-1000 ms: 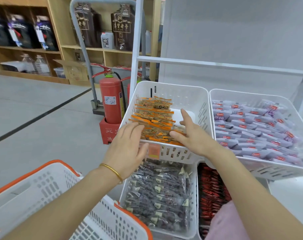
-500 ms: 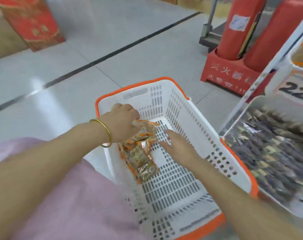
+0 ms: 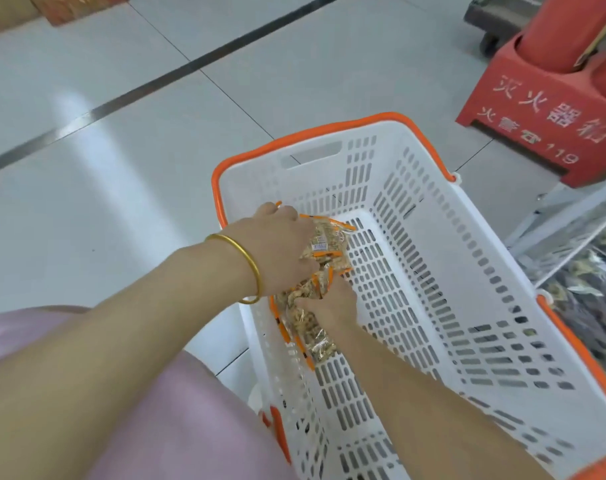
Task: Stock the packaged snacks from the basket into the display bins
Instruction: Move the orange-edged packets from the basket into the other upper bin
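At the near left, a pink garment (image 3: 156, 410) fills the corner, with pale floor tiles (image 3: 121, 150) beyond it; the left hand (image 3: 281, 247), a gold bangle (image 3: 249, 268) on its wrist, reaches into the near-left corner of the basket (image 3: 315, 174) and curls over the far end of a bunch of orange-edged snack packets (image 3: 324, 247); just to its right, the right hand (image 3: 329, 303) closes round the middle of the same bunch, though its fingertips are hidden beneath the wrappers, so I cannot tell how many packets it really holds. The packets lie against the basket's left wall, trailing toward the near side; the rest of the slotted white floor shows no other stock. Further right, a red extinguisher stand (image 3: 544, 109) sits on the floor at the far right, and at the right edge is what looks like a display bin (image 3: 564, 251) of dark packets, blurred.

The step in hand seems to be gathering the last handful; the next move calls for a firm two-handed squeeze so no slippery packet slides out, then a lift clear of the basket rim and a swing right toward the bins.
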### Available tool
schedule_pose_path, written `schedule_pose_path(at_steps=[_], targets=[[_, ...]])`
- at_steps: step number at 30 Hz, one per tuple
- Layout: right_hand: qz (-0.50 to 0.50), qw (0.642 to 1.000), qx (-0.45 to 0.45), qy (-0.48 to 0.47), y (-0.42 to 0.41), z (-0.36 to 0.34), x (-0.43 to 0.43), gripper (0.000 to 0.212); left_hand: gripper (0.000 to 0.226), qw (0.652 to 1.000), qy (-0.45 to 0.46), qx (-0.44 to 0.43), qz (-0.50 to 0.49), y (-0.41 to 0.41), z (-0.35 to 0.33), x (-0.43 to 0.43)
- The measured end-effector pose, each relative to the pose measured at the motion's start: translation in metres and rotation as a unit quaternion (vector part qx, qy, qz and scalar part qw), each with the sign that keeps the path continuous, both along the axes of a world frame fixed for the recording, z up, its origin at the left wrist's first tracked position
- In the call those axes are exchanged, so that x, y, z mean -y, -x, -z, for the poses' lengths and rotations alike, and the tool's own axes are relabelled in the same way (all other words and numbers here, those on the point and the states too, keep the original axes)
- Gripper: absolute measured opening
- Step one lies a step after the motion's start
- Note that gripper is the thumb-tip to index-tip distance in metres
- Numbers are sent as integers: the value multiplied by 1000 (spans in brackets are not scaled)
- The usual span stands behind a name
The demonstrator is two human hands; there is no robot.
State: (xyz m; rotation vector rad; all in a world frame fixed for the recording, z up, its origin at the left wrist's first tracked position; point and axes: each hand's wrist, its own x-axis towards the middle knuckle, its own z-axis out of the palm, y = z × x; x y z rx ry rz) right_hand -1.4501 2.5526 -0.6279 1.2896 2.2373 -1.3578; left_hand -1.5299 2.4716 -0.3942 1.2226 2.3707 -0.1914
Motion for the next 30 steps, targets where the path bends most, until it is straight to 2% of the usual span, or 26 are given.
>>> schedule_pose_path(at_steps=[4, 9, 13, 16, 17, 18, 20, 21, 22, 24, 26, 27, 30], targets=[[-14, 1000, 7, -24, -4, 6, -9, 66, 47, 1000, 26, 14, 3, 2, 3, -5], [101, 987, -99, 81, -47, -22, -36, 33, 45, 999, 46, 17, 15, -1, 3, -14], [151, 958, -185, 159, -91, -70, -71, 23, 48, 998, 42, 30, 33, -17, 5, -27], [190, 926, -243, 215, -113, -111, -95, 29, 54, 993, -2, 116, -33, -36, 6, -45], [187, 918, -266, 228, -119, -127, -102, 36, 56, 980, -27, 177, -89, -44, 5, -52], [177, 911, -286, 240, -125, -140, -107, 42, 57, 942, -58, 280, -174, -51, 6, -60], [164, 899, -314, 256, -139, -163, -115, 43, 48, 795, -136, 491, -329, -67, 3, -73], [166, 897, -321, 253, -146, -172, -117, 38, 36, 738, -173, 547, -356, -73, 0, -78], [171, 897, -323, 248, -153, -178, -120, 36, 23, 716, -201, 568, -351, -78, -2, -81], [177, 896, -327, 243, -167, -185, -123, 48, 11, 719, -244, 571, -314, -88, -7, -85], [200, 886, -332, 254, -178, -189, -124, 64, 10, 729, -273, 560, -283, -95, -12, -87], [216, 877, -341, 261, -182, -191, -124, 63, 11, 729, -284, 558, -275, -98, -15, -88], [238, 858, -375, 259, -189, -198, -121, 40, 16, 716, -302, 571, -266, -111, -23, -89]])
